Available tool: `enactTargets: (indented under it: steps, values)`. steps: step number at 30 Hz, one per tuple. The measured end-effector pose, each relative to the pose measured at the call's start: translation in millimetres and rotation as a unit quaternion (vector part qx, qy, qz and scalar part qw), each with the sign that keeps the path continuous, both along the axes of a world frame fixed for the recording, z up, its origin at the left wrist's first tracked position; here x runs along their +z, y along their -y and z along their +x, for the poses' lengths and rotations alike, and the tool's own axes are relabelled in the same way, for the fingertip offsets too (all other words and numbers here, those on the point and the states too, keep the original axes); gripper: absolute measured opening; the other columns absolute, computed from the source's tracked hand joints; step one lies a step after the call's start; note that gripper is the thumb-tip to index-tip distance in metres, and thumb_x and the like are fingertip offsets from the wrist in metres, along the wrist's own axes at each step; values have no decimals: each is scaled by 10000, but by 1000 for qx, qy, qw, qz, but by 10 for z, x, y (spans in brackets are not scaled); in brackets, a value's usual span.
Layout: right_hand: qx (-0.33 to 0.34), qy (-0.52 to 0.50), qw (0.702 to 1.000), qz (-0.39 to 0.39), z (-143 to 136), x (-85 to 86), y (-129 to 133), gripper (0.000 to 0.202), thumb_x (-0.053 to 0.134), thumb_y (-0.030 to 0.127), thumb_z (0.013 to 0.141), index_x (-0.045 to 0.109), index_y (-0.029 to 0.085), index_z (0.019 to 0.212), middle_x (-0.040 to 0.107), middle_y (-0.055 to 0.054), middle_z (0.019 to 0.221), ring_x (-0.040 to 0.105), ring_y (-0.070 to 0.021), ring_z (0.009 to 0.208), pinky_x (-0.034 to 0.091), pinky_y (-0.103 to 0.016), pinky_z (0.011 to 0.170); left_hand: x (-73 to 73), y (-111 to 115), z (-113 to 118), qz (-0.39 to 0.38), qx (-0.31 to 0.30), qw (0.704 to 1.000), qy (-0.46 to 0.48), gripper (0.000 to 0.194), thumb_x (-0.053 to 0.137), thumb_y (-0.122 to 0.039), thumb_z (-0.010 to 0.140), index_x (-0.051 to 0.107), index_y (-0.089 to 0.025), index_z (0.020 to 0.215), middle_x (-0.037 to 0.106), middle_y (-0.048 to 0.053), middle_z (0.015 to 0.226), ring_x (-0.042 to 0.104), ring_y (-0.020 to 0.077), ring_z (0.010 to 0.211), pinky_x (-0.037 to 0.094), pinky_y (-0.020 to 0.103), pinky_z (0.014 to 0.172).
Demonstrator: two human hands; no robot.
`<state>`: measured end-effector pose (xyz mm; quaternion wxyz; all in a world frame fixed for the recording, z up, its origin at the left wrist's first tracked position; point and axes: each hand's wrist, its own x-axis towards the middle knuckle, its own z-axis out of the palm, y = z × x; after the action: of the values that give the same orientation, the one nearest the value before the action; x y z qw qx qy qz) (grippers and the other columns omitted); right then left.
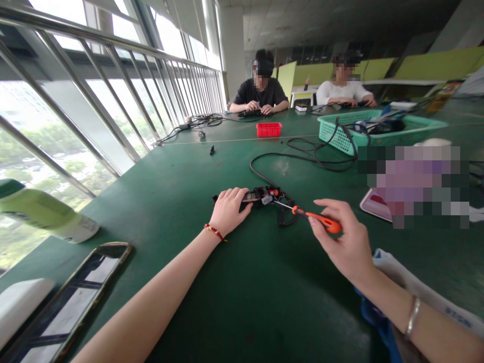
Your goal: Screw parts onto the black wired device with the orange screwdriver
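On the green table lies a black corded device point(260, 195) with its inner parts exposed, a red piece and thin wires among them. My left hand point(230, 206) rests over its left end, fingers wrapped round the body. In my right hand point(342, 232) is an orange and black screwdriver point(321, 220), pinched by the handle between thumb and fingers. The screwdriver's thin shaft points left, and its tip reaches the exposed parts; whether it touches a screw is too small to tell. A black loop-shaped part point(287, 218) sits at the device's near right side.
A black cable point(260, 157) curls toward a teal basket point(340, 136) at the right. Beyond the device are a small black part point(212, 150) and a red box point(269, 130). A phone point(86, 297) and a green bottle point(45, 212) are at left. Two people sit across the table.
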<state>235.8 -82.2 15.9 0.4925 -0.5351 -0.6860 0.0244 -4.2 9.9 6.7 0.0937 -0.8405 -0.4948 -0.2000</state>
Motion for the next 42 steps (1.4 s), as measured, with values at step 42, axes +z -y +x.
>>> enactTargets:
  steps: [42]
  values:
    - [1,-38,999,34,6,-37,-16,308,610,276,753,531,203,1042,622,-54,902,606,-191,812,487,-343,751,47,84,61,20,44,998,-36,291,507,-396,806,526,-193,1013,651,48,801,625,221,778,428,329,704]
